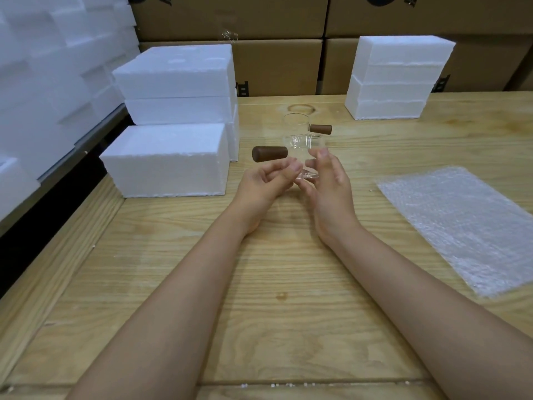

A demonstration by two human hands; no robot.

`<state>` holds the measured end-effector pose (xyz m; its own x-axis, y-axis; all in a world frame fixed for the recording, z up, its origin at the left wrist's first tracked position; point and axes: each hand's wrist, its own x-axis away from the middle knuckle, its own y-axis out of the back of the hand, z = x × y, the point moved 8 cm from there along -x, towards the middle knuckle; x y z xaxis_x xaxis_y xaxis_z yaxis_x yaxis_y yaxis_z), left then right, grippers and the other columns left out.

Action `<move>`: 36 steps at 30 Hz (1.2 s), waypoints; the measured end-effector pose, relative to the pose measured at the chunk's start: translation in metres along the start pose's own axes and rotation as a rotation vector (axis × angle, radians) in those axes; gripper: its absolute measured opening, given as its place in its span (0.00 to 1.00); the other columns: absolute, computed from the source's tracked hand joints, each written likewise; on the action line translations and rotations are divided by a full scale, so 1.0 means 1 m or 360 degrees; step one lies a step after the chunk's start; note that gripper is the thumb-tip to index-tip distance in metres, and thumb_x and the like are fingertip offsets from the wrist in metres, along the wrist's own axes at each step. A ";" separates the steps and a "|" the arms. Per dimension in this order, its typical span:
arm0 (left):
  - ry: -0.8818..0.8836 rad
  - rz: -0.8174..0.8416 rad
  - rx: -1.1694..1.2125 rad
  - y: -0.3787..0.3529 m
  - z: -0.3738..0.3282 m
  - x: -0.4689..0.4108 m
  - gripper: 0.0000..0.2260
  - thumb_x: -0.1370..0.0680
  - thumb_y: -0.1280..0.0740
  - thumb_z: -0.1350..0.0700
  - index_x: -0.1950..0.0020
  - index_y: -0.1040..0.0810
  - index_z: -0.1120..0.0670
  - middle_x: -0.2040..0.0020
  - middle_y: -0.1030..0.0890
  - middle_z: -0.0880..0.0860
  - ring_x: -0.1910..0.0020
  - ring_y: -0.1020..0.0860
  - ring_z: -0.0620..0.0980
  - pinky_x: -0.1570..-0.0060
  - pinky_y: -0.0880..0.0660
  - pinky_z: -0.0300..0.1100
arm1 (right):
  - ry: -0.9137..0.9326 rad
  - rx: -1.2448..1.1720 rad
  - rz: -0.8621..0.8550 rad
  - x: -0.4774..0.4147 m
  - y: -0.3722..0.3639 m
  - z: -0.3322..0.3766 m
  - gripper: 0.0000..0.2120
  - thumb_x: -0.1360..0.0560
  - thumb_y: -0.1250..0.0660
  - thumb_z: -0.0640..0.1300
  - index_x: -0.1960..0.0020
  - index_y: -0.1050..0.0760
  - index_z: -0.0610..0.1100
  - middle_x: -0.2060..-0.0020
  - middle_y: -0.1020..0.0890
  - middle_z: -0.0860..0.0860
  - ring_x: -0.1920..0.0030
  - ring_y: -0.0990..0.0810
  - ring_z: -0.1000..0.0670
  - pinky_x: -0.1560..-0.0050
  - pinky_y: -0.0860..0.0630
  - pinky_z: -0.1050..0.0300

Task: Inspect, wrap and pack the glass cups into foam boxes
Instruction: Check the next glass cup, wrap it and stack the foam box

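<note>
While both hands are holding one cup (302,157) over the table (259,284), the inspecting step is, by my reading, the one going on, and wrapping is not yet begun. The left hand (265,183) is pinching the cup's lower part with curled fingertips, just under the brown handle (269,154), which is pointing left. The right hand (328,180) is cupping the cup's right side, fingers bent round the glass. A second cup (297,125) is standing just behind the held cup, its own handle pointing right. Bubble wrap (455,226) is lying flat to the right of the held cup, well apart, and a foam box (164,160) is sitting near on its left. Next, I judge, the cup is needing a careful carry rightward onto the wrap, gripped firmly in both hands, since clear glass is slippery and breakable.
</note>
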<state>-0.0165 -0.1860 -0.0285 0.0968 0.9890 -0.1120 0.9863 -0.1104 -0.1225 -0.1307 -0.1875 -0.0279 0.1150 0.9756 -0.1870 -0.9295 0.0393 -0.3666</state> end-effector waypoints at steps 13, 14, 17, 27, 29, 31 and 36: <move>-0.0054 -0.0077 -0.0057 0.005 0.004 -0.007 0.14 0.29 0.27 0.66 0.47 0.25 0.54 0.50 0.18 0.55 0.56 0.17 0.42 0.57 0.24 0.31 | -0.0122 0.0024 -0.0108 0.001 0.006 -0.004 0.26 0.38 0.26 0.59 0.47 0.30 0.49 0.46 0.24 0.46 0.42 0.23 0.43 0.37 0.27 0.47; -0.0058 -0.0090 -0.0051 0.005 0.004 -0.007 0.16 0.29 0.27 0.67 0.45 0.25 0.57 0.50 0.18 0.55 0.55 0.17 0.42 0.57 0.24 0.31 | -0.0100 0.0004 -0.0115 0.001 0.006 -0.002 0.24 0.38 0.28 0.58 0.48 0.29 0.48 0.48 0.23 0.46 0.44 0.23 0.43 0.37 0.27 0.46; -0.0089 -0.0139 -0.0057 0.008 0.001 -0.006 0.21 0.30 0.26 0.65 0.39 0.28 0.62 0.47 0.19 0.55 0.51 0.18 0.45 0.52 0.22 0.36 | -0.0107 -0.0133 -0.0107 0.000 0.006 -0.001 0.21 0.34 0.31 0.55 0.48 0.28 0.42 0.52 0.22 0.45 0.49 0.22 0.44 0.44 0.25 0.52; -0.0002 0.0032 -0.0070 0.000 0.003 -0.006 0.18 0.22 0.38 0.49 0.34 0.26 0.55 0.39 0.20 0.54 0.37 0.23 0.50 0.36 0.27 0.46 | -0.0209 -0.0292 -0.0046 -0.003 0.005 -0.005 0.21 0.19 0.43 0.53 0.46 0.24 0.35 0.54 0.18 0.42 0.53 0.19 0.48 0.49 0.22 0.57; -0.0005 0.0074 -0.0100 -0.002 0.005 -0.007 0.10 0.19 0.39 0.53 0.40 0.22 0.51 0.42 0.19 0.53 0.40 0.22 0.50 0.35 0.27 0.46 | -0.0205 -0.0181 -0.0052 -0.004 0.005 -0.005 0.20 0.19 0.43 0.53 0.48 0.23 0.37 0.57 0.18 0.45 0.55 0.20 0.51 0.51 0.24 0.57; -0.0019 0.0079 -0.0100 -0.002 0.005 -0.007 0.09 0.19 0.39 0.53 0.43 0.22 0.48 0.44 0.19 0.52 0.40 0.22 0.50 0.37 0.26 0.43 | -0.0217 -0.0118 -0.0074 -0.004 0.007 -0.005 0.16 0.20 0.42 0.52 0.51 0.21 0.42 0.59 0.18 0.50 0.58 0.21 0.54 0.56 0.26 0.60; -0.0061 0.0016 -0.0060 -0.001 0.003 -0.007 0.15 0.20 0.37 0.56 0.35 0.25 0.59 0.51 0.16 0.48 0.47 0.18 0.47 0.40 0.24 0.40 | -0.0232 -0.0125 -0.0120 -0.006 0.010 -0.007 0.10 0.20 0.40 0.48 0.49 0.22 0.45 0.58 0.25 0.49 0.54 0.25 0.50 0.57 0.27 0.59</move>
<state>-0.0182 -0.1927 -0.0303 0.1023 0.9832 -0.1511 0.9897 -0.1160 -0.0842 -0.1386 -0.1948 -0.0365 0.1258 0.9918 -0.0243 -0.8893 0.1019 -0.4458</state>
